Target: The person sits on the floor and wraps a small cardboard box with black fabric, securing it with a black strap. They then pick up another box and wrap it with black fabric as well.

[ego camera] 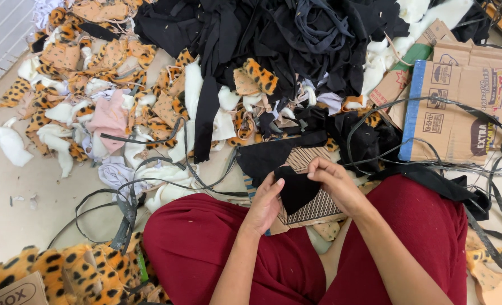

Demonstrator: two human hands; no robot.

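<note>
- Floor (14, 209) was pale and bare at the left; person sat cross-legged on it in dark red trousers (206, 243), scraps heaped ahead.
- Black fabric heap (273, 39) filled the top centre, largest mass in view; leopard-print and white offcuts (98, 73) spread to its left.
- Flattened cardboard box (460, 101) lay at the right, thin black straps (409, 147) looped over it.
- Leopard-print plush pieces (76, 271) sat at the lower left beside the knee.
- Patterned woven mat (313, 197) lay between the knees, under the hands.
- Small black fabric piece (297, 189), roughly triangular, was held above the mat, between both hands.
- Left hand (265, 206) closed on the piece's left edge, thumb on top.
- Right hand (335, 181) pinched the upper right edge, fingers curled.
- Judgement: grip looked sound; keeping the piece taut between both pinches, edges aligned and clear of the loose straps, would serve best.
</note>
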